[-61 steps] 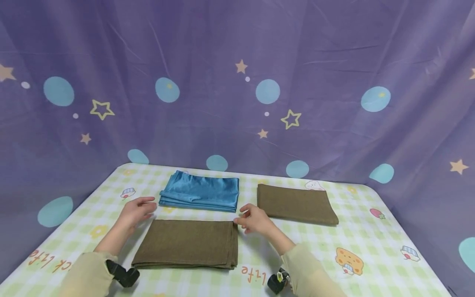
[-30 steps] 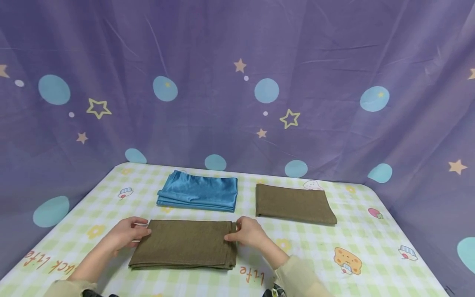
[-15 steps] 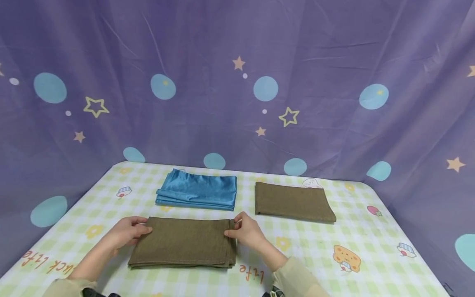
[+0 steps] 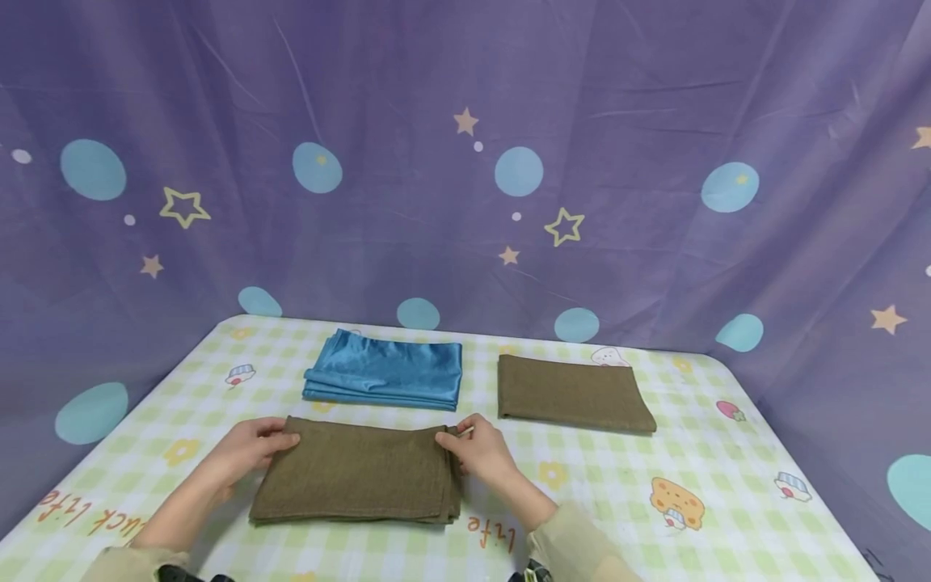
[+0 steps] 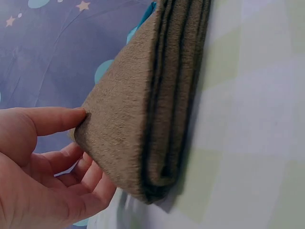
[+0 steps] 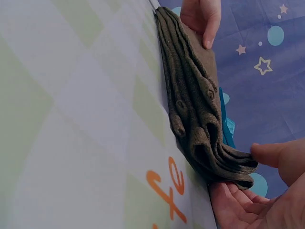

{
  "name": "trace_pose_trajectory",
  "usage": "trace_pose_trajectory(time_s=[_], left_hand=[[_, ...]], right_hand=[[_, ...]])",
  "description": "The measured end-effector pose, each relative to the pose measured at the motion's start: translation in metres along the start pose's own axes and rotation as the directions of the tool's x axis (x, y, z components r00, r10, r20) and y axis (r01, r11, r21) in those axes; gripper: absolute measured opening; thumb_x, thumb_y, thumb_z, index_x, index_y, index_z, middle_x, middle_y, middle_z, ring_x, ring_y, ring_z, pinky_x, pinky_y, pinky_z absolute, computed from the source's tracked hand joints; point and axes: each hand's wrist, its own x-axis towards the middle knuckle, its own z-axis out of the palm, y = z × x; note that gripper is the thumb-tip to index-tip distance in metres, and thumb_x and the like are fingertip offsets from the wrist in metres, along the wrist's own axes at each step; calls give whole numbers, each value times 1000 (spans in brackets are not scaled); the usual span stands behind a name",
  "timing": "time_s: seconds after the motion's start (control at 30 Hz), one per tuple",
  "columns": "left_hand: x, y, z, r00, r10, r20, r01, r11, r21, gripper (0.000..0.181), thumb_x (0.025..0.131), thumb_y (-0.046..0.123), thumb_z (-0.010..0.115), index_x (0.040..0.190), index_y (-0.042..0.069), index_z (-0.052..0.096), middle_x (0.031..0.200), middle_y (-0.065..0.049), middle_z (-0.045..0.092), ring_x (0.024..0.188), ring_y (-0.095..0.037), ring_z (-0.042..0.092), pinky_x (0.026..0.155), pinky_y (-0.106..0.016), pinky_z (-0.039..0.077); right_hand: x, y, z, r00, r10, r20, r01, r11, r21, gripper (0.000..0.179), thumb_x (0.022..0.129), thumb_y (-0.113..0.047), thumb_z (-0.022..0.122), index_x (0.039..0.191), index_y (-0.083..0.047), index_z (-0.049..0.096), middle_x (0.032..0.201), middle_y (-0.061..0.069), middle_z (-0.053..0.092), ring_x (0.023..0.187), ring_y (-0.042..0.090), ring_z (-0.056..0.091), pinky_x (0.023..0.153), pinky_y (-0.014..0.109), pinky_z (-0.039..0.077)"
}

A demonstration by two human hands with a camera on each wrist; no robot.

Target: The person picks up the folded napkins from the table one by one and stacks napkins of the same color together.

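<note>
A folded brown cloth (image 4: 356,473) lies near the front of the table, its far edge lifted slightly off the surface. My left hand (image 4: 250,447) pinches its far left corner, thumb on top and fingers beneath. At the far right corner, my right hand (image 4: 482,451) grips the cloth in the same way. From the left wrist, the thumb of the left hand (image 5: 45,167) presses on the brown cloth (image 5: 119,105), whose stacked layers show at the side. The right wrist view has the right hand (image 6: 267,186) around several bunched layers of the cloth (image 6: 190,95).
Behind the held cloth lies a folded shiny blue cloth (image 4: 385,372). A second folded brown cloth (image 4: 575,394) rests at the back right. A green-and-white checked tablecloth (image 4: 596,485) covers the table, and a purple curtain (image 4: 407,162) hangs behind it.
Both hands came down to the near brown cloth's far corners and took hold. Over the last half second that far edge has risen a little. The other cloths lie as before.
</note>
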Motion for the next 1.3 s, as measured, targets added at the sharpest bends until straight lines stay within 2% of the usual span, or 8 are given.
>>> trace_pose_trajectory(time_s=[0.1,0.17,0.27,0.37,0.53,0.87,1.07,1.3], left_hand=[[-1,1,0,1000,12,-13,-12,1000,-22,70,91,37,53,134,-13,28,132,-31,36,115,-41,44,87,-45,45],[-2,3,1,1000,16,-24,-17,999,-35,63,91,38,53,128,-9,36,122,-25,46,106,-31,51,84,-42,46],[-5,7,3,999,29,-33,-30,999,-38,53,90,39,53,118,-5,45,109,-12,53,95,-19,52,78,-36,46],[-8,11,5,998,52,-34,-54,998,-31,49,91,41,52,113,-2,48,103,-6,54,91,-15,50,77,-35,45],[-11,15,6,995,83,-48,-85,996,-36,47,92,40,50,113,-1,50,100,-3,57,91,-12,51,79,-36,45],[-10,12,8,984,146,-100,-154,985,-74,43,90,36,54,111,-1,53,87,1,59,78,-10,54,71,-29,46],[-15,19,9,980,168,-106,-175,982,-63,42,90,36,54,111,-1,52,86,1,58,76,-9,53,68,-28,46],[-20,27,14,971,205,-121,-215,973,-78,41,91,32,54,112,-3,52,88,-2,57,78,-10,54,70,-29,47]], right_hand=[[2,0,1,1000,9,-20,-9,1000,0,41,81,-34,67,98,0,52,67,6,58,50,16,56,49,28,47],[4,1,2,999,22,-30,-23,1000,-8,42,80,-37,67,97,-1,53,67,6,58,49,17,56,48,28,47],[6,1,3,998,45,-41,-46,999,-22,45,78,-42,68,94,-3,54,68,7,58,47,18,57,48,28,47],[9,1,4,997,58,-55,-61,997,-46,45,77,-46,67,91,-5,55,68,6,56,46,18,56,48,29,47],[12,3,5,996,55,-74,-61,995,-76,40,76,-42,69,86,-6,56,61,4,55,42,15,52,45,28,45],[14,4,0,995,25,-92,-31,997,-68,30,77,-32,70,84,-4,61,56,1,57,42,12,52,46,25,44],[13,5,-8,997,2,-77,-3,1000,-18,30,78,-29,70,88,-2,62,65,2,63,46,11,55,48,25,48],[10,5,-18,996,-23,-88,24,1000,1,32,79,-30,69,92,-1,62,72,6,67,49,12,57,51,25,48]])
